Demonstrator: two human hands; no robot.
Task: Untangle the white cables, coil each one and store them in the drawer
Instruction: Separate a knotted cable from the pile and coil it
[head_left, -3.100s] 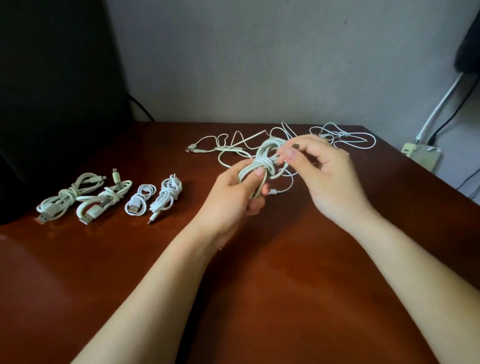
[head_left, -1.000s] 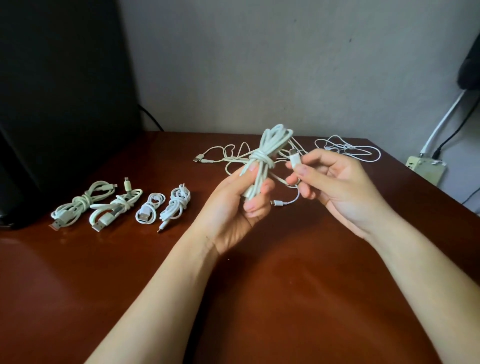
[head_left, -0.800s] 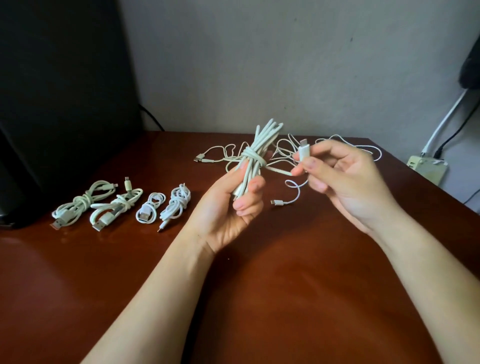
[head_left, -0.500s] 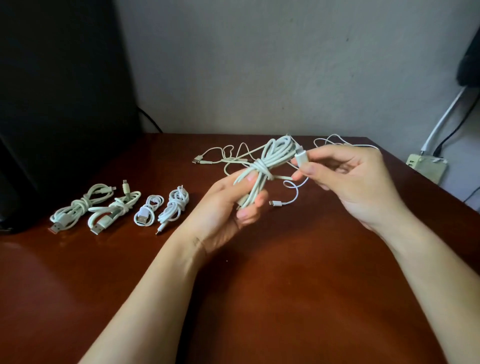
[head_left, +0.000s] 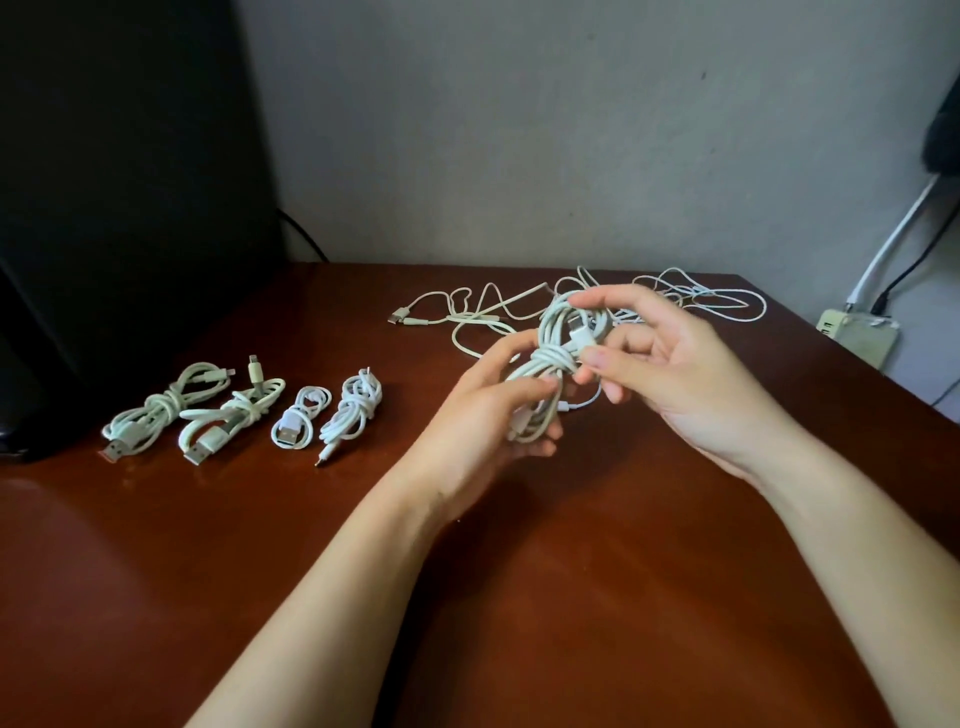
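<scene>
My left hand (head_left: 483, 415) grips a coiled white cable (head_left: 553, 358) by its lower half, above the middle of the brown table (head_left: 571, 597). My right hand (head_left: 675, 374) pinches the cable's white plug end between thumb and forefinger at the wrapped waist of the coil. Behind the hands a tangle of loose white cables (head_left: 717, 304) lies at the table's back edge. Several coiled cables (head_left: 244, 410) lie in a row on the left. No drawer is in view.
A large dark object (head_left: 104, 208) stands at the back left against the grey wall. A pale power strip (head_left: 857, 338) with cords sits beyond the table's right edge.
My right hand brought the plug end from beside the coil down to its wrapped middle. The coil in my left hand tilted and dropped slightly lower.
</scene>
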